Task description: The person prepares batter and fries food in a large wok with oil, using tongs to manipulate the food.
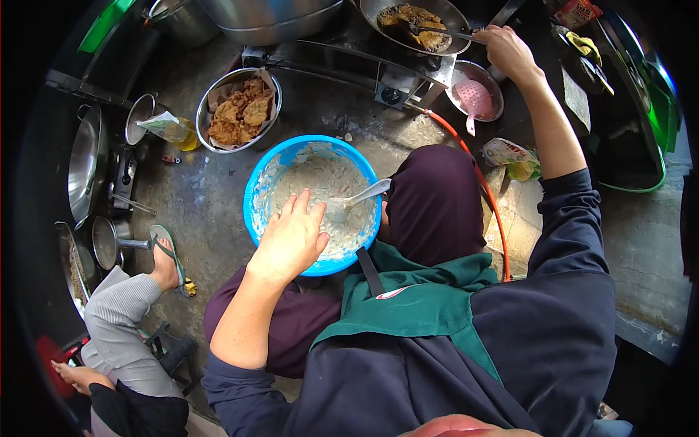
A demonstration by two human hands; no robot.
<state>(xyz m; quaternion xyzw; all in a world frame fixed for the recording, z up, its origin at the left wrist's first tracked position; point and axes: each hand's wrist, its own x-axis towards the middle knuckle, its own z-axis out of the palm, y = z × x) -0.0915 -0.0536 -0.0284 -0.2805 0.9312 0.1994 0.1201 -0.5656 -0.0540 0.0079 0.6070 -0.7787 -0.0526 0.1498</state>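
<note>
My left hand [291,233] is open over the blue basin [255,178], its fingers loosely spread above the pale, thick batter [309,175]. A light-coloured spoon [371,191] rests in the batter, its handle leaning on the rim beside my knee. My right hand [506,51] reaches far forward, closed around the handle of a spatula [448,33]. The spatula's working end is in the frying pan [378,9], against golden-brown fritters [429,36] frying in dark oil.
A metal bowl [206,135] of fried pieces stands beyond the basin. Near the stove sits a bowl with a pink slotted ladle [473,98]. An orange gas hose [480,171] curves past my right knee. Another person's foot [166,266] is at the left, near a saucepan [105,244].
</note>
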